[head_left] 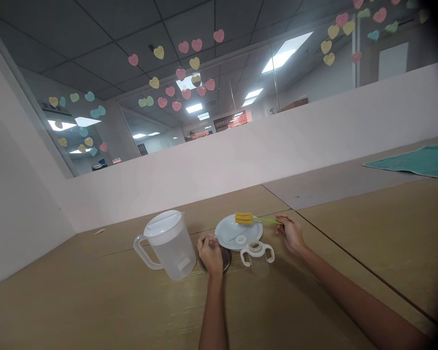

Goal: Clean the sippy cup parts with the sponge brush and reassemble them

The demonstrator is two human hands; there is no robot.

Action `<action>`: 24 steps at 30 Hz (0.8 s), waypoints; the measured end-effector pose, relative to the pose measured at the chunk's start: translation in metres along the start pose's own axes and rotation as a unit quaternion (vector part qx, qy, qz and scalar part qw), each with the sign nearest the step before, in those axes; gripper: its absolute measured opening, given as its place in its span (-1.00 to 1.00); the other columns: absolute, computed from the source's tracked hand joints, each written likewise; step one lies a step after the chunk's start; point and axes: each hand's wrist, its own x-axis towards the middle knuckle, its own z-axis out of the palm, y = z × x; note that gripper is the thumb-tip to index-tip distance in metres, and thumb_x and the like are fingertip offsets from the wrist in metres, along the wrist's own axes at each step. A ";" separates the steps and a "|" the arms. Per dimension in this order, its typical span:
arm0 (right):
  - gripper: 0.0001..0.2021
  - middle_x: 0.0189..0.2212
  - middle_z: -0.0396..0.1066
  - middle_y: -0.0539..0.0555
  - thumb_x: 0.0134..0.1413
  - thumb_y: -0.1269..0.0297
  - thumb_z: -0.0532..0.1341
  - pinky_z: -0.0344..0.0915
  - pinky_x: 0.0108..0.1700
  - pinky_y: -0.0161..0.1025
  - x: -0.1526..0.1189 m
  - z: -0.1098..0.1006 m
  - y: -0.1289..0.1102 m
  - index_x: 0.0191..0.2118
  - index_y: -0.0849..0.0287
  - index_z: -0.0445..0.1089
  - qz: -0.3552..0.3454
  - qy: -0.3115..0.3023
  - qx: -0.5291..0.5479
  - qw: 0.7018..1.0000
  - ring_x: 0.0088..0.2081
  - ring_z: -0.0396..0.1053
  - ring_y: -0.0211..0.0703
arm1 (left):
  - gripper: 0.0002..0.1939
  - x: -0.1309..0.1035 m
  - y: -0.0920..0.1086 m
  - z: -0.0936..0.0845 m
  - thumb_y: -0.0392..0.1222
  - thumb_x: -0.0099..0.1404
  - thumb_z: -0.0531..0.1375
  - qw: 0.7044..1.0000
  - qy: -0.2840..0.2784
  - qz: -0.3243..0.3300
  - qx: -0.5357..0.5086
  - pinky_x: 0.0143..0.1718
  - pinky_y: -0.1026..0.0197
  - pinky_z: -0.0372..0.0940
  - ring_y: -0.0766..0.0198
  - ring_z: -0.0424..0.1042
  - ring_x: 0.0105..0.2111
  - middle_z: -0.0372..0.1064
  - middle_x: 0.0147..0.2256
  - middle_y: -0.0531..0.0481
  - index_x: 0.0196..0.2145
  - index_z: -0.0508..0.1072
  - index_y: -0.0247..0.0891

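My right hand [289, 233] is closed around the thin green handle of a sponge brush [244, 218]. The brush's yellow sponge head is over the far side of a white plate [222, 228]. My left hand [209, 253] is curled over a dark round lid [226, 260], fingers closed on what looks like its knob; the hand hides part of the lid. Between my hands stands a clear baby bottle [259, 265] with a white two-handled collar and an uncovered mouth. At the plate's near side rests a small white ring-shaped piece [241, 240], with a thin stick beside it.
To the left of my left hand stands a translucent lidded pitcher [175, 253], its handle facing left. A teal cloth [419, 161] lies at the far right. Behind the table [131, 306] rises a white wall with a window bearing heart-shaped notes. A small pale scrap [100, 231] lies far left.
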 end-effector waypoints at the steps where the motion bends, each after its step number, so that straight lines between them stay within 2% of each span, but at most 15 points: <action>1: -0.81 -0.70 0.17 -0.11 -0.38 0.28 0.25 0.16 -0.67 -0.35 0.000 0.000 0.001 -0.48 0.19 0.34 -0.002 0.003 -0.001 1.000 -0.67 0.12 -0.36 | -0.84 0.001 -0.004 -0.001 -0.37 0.10 0.01 1.000 0.000 -0.006 0.016 -0.11 0.15 0.22 0.23 0.32 -0.19 0.30 -0.30 -0.04 -0.50 0.36 -0.23; 6: -0.83 -0.70 0.17 -0.11 -0.36 0.30 0.23 0.17 -0.66 -0.34 0.002 -0.001 0.003 -0.48 0.18 0.34 0.000 0.019 -0.006 1.000 -0.67 0.12 -0.35 | -0.70 0.001 -0.018 -0.004 -0.51 -0.07 -0.01 0.995 -0.061 -0.010 0.077 -0.12 0.13 0.19 0.17 0.32 -0.21 0.37 -0.32 -0.06 -0.44 0.41 -0.26; 13: -0.84 -0.72 0.17 -0.13 -0.37 0.31 0.22 0.15 -0.67 -0.34 0.002 -0.001 0.003 -0.48 0.18 0.35 0.003 0.020 -0.004 1.000 -0.69 0.11 -0.36 | -0.67 0.002 -0.017 -0.007 -0.49 -0.03 0.02 0.978 -0.119 -0.018 0.171 -0.20 0.18 0.17 0.15 0.35 -0.24 0.43 -0.34 -0.07 -0.32 0.41 -0.26; 18: -0.89 -0.62 0.26 -0.07 -0.39 0.33 0.21 0.10 -0.71 -0.33 0.004 -0.002 0.002 -0.56 0.20 0.31 -0.028 0.021 0.000 0.999 -0.71 0.07 -0.40 | -0.75 0.003 -0.009 -0.010 -0.40 0.12 -0.01 0.963 -0.147 -0.056 0.221 -0.25 0.18 0.18 0.15 0.39 -0.28 0.44 -0.37 -0.09 -0.36 0.43 -0.23; 21: -0.91 -0.63 0.26 -0.07 -0.38 0.34 0.19 0.08 -0.71 -0.35 0.003 -0.003 0.002 -0.58 0.21 0.30 -0.061 0.024 -0.025 0.998 -0.70 0.08 -0.40 | -0.79 0.001 -0.007 -0.009 -0.38 0.10 0.02 0.954 -0.176 -0.070 0.232 -0.31 0.19 0.18 0.14 0.42 -0.35 0.45 -0.42 -0.09 -0.45 0.43 -0.22; 24: -0.92 -0.62 0.26 -0.05 -0.34 0.33 0.17 0.10 -0.68 -0.37 0.001 -0.004 0.002 -0.57 0.21 0.31 -0.115 0.023 -0.073 0.990 -0.66 0.14 -0.36 | -0.80 0.000 -0.006 -0.009 -0.37 0.10 0.03 0.948 -0.194 -0.076 0.239 -0.33 0.19 0.17 0.14 0.43 -0.36 0.45 -0.44 -0.10 -0.43 0.44 -0.22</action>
